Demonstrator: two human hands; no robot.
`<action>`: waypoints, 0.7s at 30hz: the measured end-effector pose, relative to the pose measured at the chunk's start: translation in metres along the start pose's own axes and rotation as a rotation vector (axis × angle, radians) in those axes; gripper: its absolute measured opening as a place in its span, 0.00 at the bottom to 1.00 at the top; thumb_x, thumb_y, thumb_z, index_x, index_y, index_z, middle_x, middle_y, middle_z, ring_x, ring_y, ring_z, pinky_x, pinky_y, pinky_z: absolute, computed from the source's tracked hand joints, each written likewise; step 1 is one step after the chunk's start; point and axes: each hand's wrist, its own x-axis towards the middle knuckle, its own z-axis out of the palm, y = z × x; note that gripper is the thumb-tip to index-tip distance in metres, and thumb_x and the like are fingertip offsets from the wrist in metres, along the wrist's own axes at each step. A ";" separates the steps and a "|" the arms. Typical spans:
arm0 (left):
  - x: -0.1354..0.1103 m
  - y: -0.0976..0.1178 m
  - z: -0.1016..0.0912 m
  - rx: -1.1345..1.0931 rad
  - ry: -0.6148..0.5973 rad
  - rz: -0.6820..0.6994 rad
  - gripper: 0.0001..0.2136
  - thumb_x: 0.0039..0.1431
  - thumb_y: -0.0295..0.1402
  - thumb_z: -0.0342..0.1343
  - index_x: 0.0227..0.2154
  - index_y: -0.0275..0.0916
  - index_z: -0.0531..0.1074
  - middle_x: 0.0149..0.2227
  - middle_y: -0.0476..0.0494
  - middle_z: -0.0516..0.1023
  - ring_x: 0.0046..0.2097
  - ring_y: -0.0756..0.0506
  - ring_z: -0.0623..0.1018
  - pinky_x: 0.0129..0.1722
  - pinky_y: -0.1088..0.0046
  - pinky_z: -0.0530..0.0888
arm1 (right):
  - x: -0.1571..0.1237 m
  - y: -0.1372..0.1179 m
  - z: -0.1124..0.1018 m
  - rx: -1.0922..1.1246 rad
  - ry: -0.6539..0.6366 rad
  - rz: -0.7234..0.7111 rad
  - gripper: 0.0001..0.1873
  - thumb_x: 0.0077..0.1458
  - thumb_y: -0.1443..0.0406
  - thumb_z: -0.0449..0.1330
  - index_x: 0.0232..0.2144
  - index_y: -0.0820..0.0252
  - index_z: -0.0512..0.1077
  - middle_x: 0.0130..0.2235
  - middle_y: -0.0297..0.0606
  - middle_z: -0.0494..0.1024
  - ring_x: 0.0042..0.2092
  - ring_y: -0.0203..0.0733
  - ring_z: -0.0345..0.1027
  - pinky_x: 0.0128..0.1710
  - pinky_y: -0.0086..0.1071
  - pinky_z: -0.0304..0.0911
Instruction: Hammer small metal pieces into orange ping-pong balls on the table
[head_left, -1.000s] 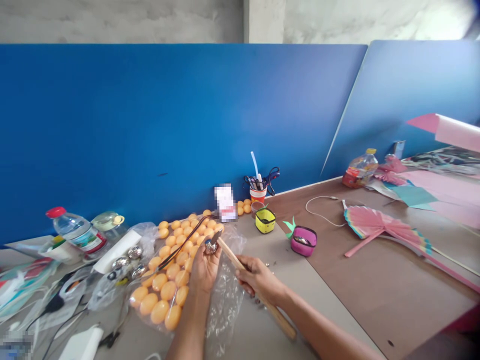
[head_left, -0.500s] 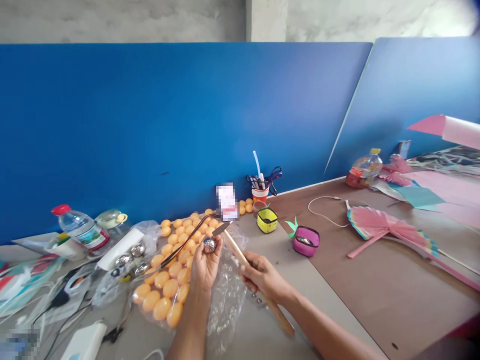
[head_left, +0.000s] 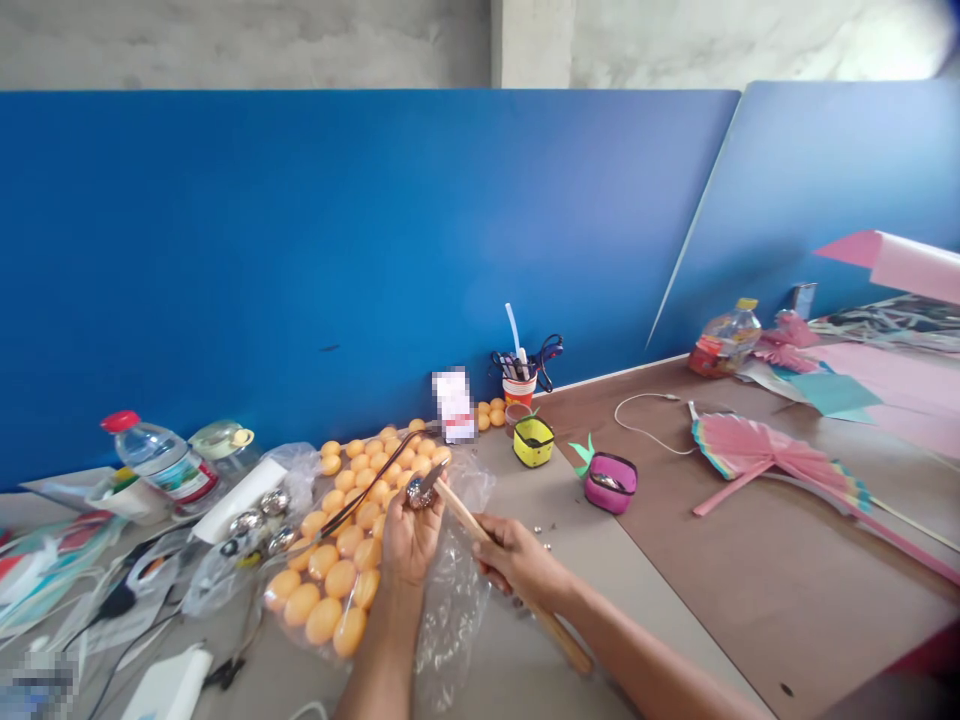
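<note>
My left hand (head_left: pixel 411 548), palm up, has its fingers round a shiny silver ball (head_left: pixel 416 495). My right hand (head_left: pixel 523 562) is closed about the wooden handle of a hammer (head_left: pixel 460 512). The dark hammer head lies over the ball and hides part of it; whether the two touch I cannot tell. Under and beside the hands is a clear plastic bag (head_left: pixel 448 640). Orange balls (head_left: pixel 341 577) lie packed in plastic to the left of my left hand. A few tiny shiny pieces (head_left: pixel 547 547) are scattered by my right hand.
A yellow pouch (head_left: pixel 533 443) and a purple pouch (head_left: pixel 610 482) stand right of centre. Behind them is a cup of pens (head_left: pixel 519 388). Silver balls (head_left: pixel 275 501), a water bottle (head_left: pixel 166 463) and cables crowd the left. A pink pleated fan (head_left: pixel 772 455) lies right.
The hammer head has swung down and left onto or over the silver ball, with my right hand slightly lower. Small shiny pieces now show farther up beside my right hand.
</note>
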 end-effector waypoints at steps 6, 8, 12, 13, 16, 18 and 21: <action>0.000 0.001 0.003 -0.010 0.020 0.014 0.15 0.68 0.28 0.44 0.46 0.34 0.76 0.39 0.35 0.84 0.45 0.40 0.83 0.46 0.59 0.80 | 0.000 0.002 -0.006 0.134 0.001 -0.090 0.18 0.53 0.55 0.60 0.40 0.61 0.68 0.24 0.25 0.67 0.16 0.25 0.51 0.16 0.24 0.44; 0.000 0.002 0.004 0.007 0.053 0.022 0.16 0.70 0.30 0.43 0.41 0.34 0.77 0.36 0.36 0.84 0.43 0.41 0.83 0.45 0.61 0.80 | 0.001 0.004 -0.009 0.149 -0.006 -0.094 0.17 0.54 0.54 0.60 0.40 0.61 0.68 0.24 0.25 0.67 0.16 0.24 0.51 0.17 0.24 0.44; -0.002 0.001 0.007 0.050 0.052 0.014 0.19 0.71 0.35 0.40 0.37 0.35 0.77 0.31 0.38 0.82 0.30 0.47 0.81 0.31 0.72 0.79 | 0.001 0.004 -0.010 0.142 -0.009 -0.073 0.16 0.54 0.54 0.61 0.38 0.61 0.69 0.25 0.25 0.68 0.17 0.25 0.52 0.17 0.24 0.45; -0.003 0.001 0.007 0.061 0.029 0.005 0.19 0.71 0.36 0.41 0.38 0.35 0.77 0.30 0.39 0.81 0.28 0.48 0.79 0.28 0.73 0.77 | 0.001 0.003 -0.009 0.142 -0.004 -0.072 0.16 0.54 0.55 0.61 0.38 0.61 0.69 0.25 0.25 0.68 0.17 0.25 0.53 0.17 0.24 0.45; -0.005 0.001 0.009 0.095 0.009 -0.017 0.17 0.69 0.39 0.45 0.40 0.36 0.77 0.31 0.38 0.80 0.28 0.47 0.77 0.25 0.73 0.74 | 0.000 0.001 -0.008 0.155 0.008 -0.069 0.19 0.53 0.55 0.61 0.42 0.61 0.70 0.24 0.25 0.67 0.16 0.25 0.52 0.17 0.24 0.44; -0.005 0.002 0.009 0.102 0.037 -0.024 0.15 0.68 0.36 0.47 0.38 0.35 0.77 0.33 0.37 0.80 0.32 0.45 0.79 0.28 0.71 0.76 | 0.000 0.000 -0.008 0.163 0.013 -0.056 0.19 0.53 0.55 0.61 0.43 0.61 0.70 0.24 0.25 0.67 0.16 0.25 0.52 0.16 0.24 0.44; -0.004 0.002 0.007 0.092 0.063 -0.015 0.12 0.67 0.30 0.48 0.36 0.34 0.77 0.35 0.37 0.82 0.39 0.43 0.81 0.36 0.69 0.78 | 0.000 -0.001 -0.007 0.160 0.004 -0.057 0.19 0.53 0.55 0.61 0.42 0.61 0.69 0.24 0.25 0.67 0.16 0.25 0.52 0.17 0.24 0.45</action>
